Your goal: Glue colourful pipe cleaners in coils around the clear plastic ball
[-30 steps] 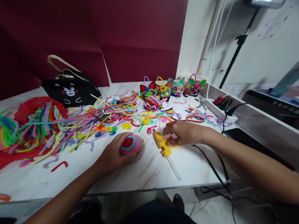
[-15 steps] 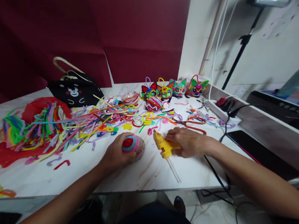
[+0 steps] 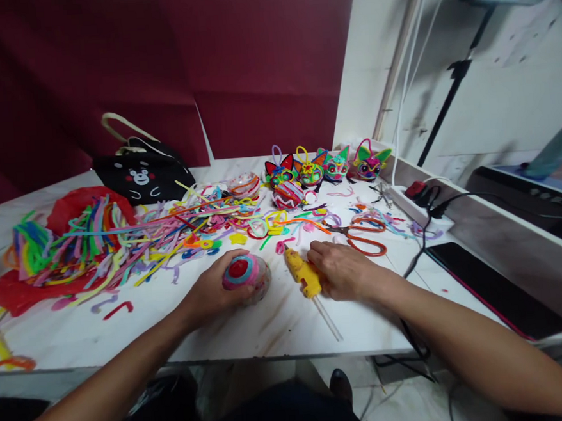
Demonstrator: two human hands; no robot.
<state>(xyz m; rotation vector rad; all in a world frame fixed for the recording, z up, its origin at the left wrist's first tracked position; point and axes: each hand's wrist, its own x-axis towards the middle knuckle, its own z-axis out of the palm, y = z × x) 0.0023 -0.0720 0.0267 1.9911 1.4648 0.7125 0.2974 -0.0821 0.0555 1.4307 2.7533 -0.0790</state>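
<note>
My left hand (image 3: 217, 283) is wrapped around a clear ball (image 3: 261, 282) whose near side carries rings of pink, blue and red pipe cleaner. To its right, my right hand (image 3: 340, 267) grips the handle of a yellow hot glue gun (image 3: 302, 272), which lies on its side on the white table with its nozzle pointing away from me. A clear glue stick (image 3: 328, 319) sticks out of the gun's back end. Just beyond the right hand lie orange-handled scissors (image 3: 364, 233). Small pipe cleaner bits (image 3: 283, 245) are near the nozzle.
A heap of colourful pipe cleaners (image 3: 133, 237) spreads across the left. Several finished cat-faced balls (image 3: 336, 165) line the back, near a black bag (image 3: 139, 175). On the right are a power strip (image 3: 420, 204), cables and a black phone (image 3: 495, 288).
My right hand has shifted slightly left with the glue gun, and the scissors' handles show more fully. My left hand keeps its hold on the ball.
</note>
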